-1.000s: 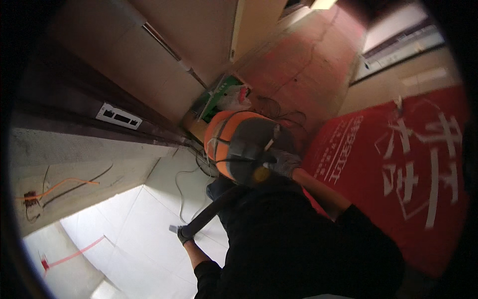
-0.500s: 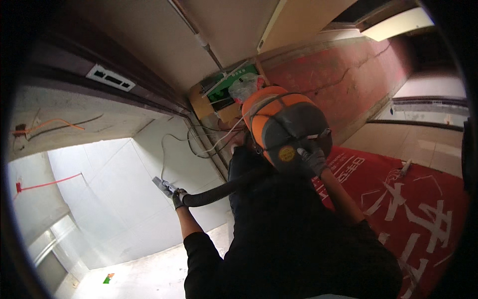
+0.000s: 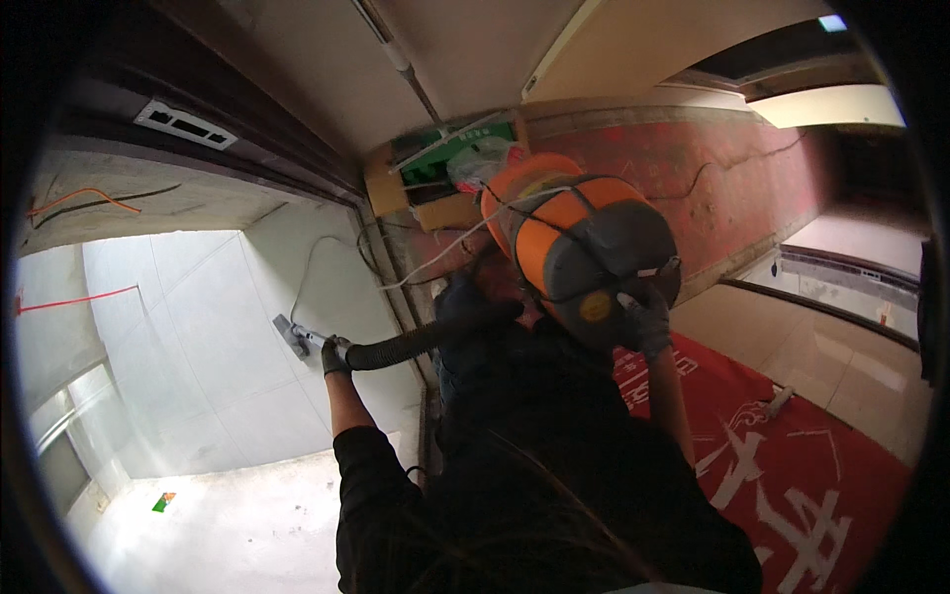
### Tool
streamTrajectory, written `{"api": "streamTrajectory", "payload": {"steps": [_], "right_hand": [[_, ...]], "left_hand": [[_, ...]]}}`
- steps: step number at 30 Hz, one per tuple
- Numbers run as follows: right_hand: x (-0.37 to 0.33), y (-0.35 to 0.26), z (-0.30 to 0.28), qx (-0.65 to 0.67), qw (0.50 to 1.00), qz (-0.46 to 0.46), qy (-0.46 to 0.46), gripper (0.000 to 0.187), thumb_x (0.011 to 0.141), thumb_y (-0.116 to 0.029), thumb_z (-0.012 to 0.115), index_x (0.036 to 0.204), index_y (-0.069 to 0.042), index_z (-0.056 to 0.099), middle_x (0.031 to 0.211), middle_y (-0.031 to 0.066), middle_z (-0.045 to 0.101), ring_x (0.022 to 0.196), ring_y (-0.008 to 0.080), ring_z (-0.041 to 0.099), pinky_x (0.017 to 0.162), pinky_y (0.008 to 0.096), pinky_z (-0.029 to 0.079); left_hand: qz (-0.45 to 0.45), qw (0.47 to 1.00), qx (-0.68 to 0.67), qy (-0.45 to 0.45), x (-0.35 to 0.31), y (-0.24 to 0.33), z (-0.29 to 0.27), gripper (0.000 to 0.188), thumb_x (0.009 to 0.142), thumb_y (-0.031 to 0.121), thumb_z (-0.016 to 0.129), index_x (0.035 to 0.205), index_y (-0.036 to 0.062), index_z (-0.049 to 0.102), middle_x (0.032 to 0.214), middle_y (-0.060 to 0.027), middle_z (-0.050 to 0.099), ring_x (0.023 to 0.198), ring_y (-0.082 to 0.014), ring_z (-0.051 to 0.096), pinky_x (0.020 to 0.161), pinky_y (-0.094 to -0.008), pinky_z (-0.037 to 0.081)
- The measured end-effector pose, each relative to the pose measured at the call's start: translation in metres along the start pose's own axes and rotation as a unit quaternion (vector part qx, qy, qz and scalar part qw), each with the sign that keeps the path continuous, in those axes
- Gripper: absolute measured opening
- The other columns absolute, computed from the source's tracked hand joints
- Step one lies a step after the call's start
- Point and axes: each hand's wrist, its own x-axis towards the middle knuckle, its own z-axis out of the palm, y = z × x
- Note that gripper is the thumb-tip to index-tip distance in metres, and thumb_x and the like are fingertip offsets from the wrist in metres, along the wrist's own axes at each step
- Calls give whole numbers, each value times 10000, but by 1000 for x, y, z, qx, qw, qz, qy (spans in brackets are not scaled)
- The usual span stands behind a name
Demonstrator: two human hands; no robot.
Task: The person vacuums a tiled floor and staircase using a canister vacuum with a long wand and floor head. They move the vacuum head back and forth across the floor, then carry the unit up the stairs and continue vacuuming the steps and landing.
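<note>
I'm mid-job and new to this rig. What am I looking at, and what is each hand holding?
No robot here: these are a person's two gloved hands. A wide fisheye camera worn on the head looks down, so straight edges bend. The left hand grips the black ribbed hose near its grey nozzle, over a pale tiled surface. The right hand is at the dark end of an orange-and-black canister, apparently touching it. A red sheet lies at right.

Just left of the fingers of the left hand (image 3: 335,354): flat nozzle (image 3: 291,337); farther left, open pale tiled floor (image 3: 203,327). Immediately right: ribbed black hose (image 3: 401,347), obstructing. Up-left of the fingers of the right hand (image 3: 647,318): orange-and-black drum (image 3: 597,243), blocking. Rightward: free space above tan tiles (image 3: 782,337).
</note>
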Motion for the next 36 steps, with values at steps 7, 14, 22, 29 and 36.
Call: {"api": "streamTrajectory", "payload": {"steps": [7,14,22,29,36], "right_hand": [[117,-8,-99,-256,957,-81,-107,504,774,-232,785,1172,15,598,1107,138,654,1040,241,602,865,372,497],[246,-12,-248,-252,930,-206,-170,505,789,-328,769,1121,21,615,1048,150,660,973,268,616,820,394,505],[326,-43,-313,-260,943,-88,-188,506,808,-365,746,1124,8,616,992,149,657,910,275,613,781,417,508],[346,-12,-305,-381,911,-83,-130,577,832,-394,714,1212,14,566,1162,173,624,1048,298,605,829,416,517],[288,-20,-360,-216,960,-150,-96,453,839,-347,722,1148,-35,611,1025,118,671,904,200,641,759,362,535]], "left_hand": [[-6,996,24,-91,-32,-116,90,157,865,240,568,771,115,569,693,-59,600,656,-228,580,661,-396,493],[15,996,34,-84,-68,-264,165,203,903,304,521,943,125,605,845,-83,626,774,-276,581,765,-380,483],[-99,907,-409,-37,-126,-384,183,137,903,214,545,965,107,606,866,-51,599,777,-198,565,691,-326,481],[51,981,-144,-117,-125,-422,199,94,881,171,596,825,117,544,753,-51,556,677,-225,535,652,-353,485],[50,993,-108,8,-80,-360,235,122,891,220,547,885,102,578,801,-77,609,732,-273,572,697,-420,493]]}}
